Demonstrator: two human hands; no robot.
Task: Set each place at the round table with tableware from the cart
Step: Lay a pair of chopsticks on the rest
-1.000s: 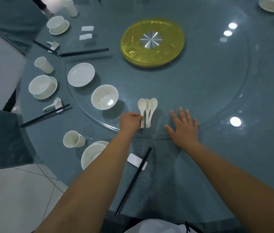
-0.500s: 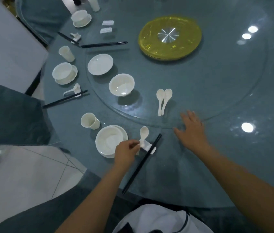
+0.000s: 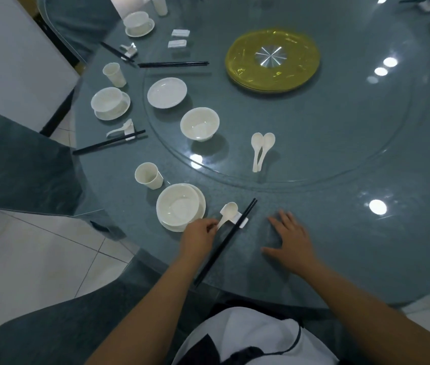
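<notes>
White spoon at lower centre of the frame, bowl propped on a small white rest, handle pinched in the curled fingers of the left hand. Black chopsticks just right of the spoon, tips across the same rest, running down toward the near table edge. Bowl on a saucer immediately left of the spoon, with a white cup beyond it, up and left. Right hand flat on the round table, fingers spread wide, holding nothing, right of the chopsticks and clear of them. Two spare spoons side by side at centre frame on the glass turntable, handles toward the viewer. Loose bowl and empty plate left of them on the same glass. Yellow disc at upper centre. Second finished place setting at mid left, a third at upper left.
</notes>
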